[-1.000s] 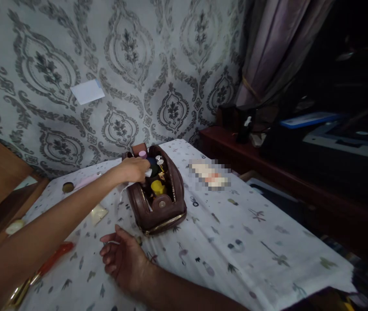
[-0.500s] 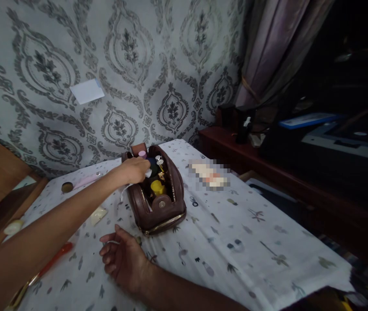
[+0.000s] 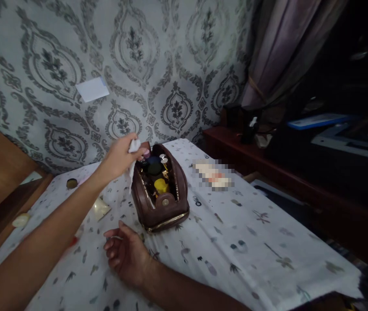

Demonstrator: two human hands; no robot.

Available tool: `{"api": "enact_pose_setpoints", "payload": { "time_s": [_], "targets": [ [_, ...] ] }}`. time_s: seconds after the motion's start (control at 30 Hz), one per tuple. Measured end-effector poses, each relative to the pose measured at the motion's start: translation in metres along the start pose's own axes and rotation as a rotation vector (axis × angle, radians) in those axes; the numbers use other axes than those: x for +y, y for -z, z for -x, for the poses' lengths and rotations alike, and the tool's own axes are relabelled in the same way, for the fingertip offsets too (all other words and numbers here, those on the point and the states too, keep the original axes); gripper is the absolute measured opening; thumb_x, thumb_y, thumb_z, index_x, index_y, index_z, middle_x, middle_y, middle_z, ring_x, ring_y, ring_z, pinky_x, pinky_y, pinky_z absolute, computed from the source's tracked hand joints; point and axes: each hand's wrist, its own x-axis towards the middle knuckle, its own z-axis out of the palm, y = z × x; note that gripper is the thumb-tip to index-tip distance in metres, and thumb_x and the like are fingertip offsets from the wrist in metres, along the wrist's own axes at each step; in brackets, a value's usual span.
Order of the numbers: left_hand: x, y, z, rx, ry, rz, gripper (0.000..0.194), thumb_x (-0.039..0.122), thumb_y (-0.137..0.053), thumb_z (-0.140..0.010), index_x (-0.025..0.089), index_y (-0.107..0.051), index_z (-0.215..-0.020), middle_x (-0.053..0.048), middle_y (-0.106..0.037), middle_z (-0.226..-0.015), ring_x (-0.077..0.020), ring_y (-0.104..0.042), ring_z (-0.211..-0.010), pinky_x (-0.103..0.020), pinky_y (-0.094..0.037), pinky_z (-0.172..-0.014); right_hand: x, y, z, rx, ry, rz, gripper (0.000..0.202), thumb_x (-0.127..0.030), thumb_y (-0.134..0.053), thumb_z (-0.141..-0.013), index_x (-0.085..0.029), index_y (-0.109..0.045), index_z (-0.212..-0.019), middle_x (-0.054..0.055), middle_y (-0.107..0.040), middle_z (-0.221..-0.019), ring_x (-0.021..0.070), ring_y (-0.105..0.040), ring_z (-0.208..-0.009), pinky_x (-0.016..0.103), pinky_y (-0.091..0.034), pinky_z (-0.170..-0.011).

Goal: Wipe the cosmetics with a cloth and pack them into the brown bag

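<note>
Brown bag (image 3: 167, 212), unzipped, on the counter (image 3: 229, 224), head view.
Our left hand (image 3: 121, 154) grasps a crumpled white cloth (image 3: 134, 146) at the bag's far left side; our right hand (image 3: 128, 255), released, fingers loosely curled, lies nearer us.

The left arm (image 3: 64, 220) was bare, and so was the right arm (image 3: 187, 287) — both long and smooth. The left hand (image 3: 122, 153) was bare too. The right hand (image 3: 130, 257) had slim fingers (image 3: 112, 252) — round at the tips.
</note>
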Motion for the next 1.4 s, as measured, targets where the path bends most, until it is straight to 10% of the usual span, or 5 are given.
{"api": "enact_pose_setpoints", "payload": {
  "time_s": [0.37,0.6,0.83,1.07,1.4],
  "targets": [
    [-0.062,-0.025,0.199,-0.098,0.407,-0.174,0.020,0.038,-0.042,-0.094,0.023,-0.054,-0.092,0.003,-0.060,-0.066,-0.0174,-0.061,-0.063,-0.027,-0.040,-0.060,0.005,0.010,-0.011,0.009,0.025,0.001,0.035,-0.038,-0.058,-0.093,-0.012,-0.065,-0.071,0.002,-0.061,-0.053,0.0070,-0.047,-0.041,0.016,-0.023,-0.038],
    [-0.105,0.001,0.285,0.112,0.466,-0.588,0.023,0.040,-0.048,-0.093,0.021,-0.059,-0.099,-0.006,-0.072,-0.088,-0.0240,-0.070,-0.078,-0.033,-0.049,-0.069,0.005,0.016,-0.015,-0.059,0.056,0.100,0.026,-0.035,-0.077,-0.078,-0.010,-0.070,-0.081,0.001,-0.063,-0.060,0.0056,-0.048,-0.046,0.014,-0.026,-0.039],
    [-0.133,0.028,0.328,0.128,0.741,-0.610,0.042,0.047,-0.054,-0.088,0.020,-0.056,-0.120,-0.012,-0.068,-0.117,-0.0288,-0.066,-0.099,-0.035,-0.049,-0.070,0.010,0.015,-0.014,-0.078,0.111,0.234,0.029,-0.035,-0.083,-0.071,-0.011,-0.073,-0.084,0.001,-0.063,-0.063,0.0064,-0.049,-0.051,0.014,-0.029,-0.039],
    [-0.164,0.070,0.354,0.346,0.874,-0.271,0.041,0.055,-0.041,-0.088,0.022,-0.065,-0.096,0.005,-0.049,-0.055,-0.0163,-0.047,-0.053,-0.026,-0.034,-0.052,0.015,0.013,-0.013,-0.032,0.114,0.380,0.033,-0.033,-0.089,-0.061,-0.012,-0.075,-0.083,0.001,-0.064,-0.065,0.0056,-0.050,-0.053,0.015,-0.038,-0.046],
    [-0.143,0.062,0.347,-0.104,0.879,-0.528,0.036,0.037,-0.050,-0.089,0.020,-0.059,-0.119,-0.013,-0.064,-0.124,-0.0291,-0.063,-0.108,-0.035,-0.049,-0.076,0.036,-0.005,-0.021,0.024,0.114,0.863,0.027,-0.035,-0.083,-0.067,-0.011,-0.073,-0.076,0.003,-0.066,-0.064,0.0073,-0.054,-0.050,0.018,-0.037,-0.047]
  ]
}}
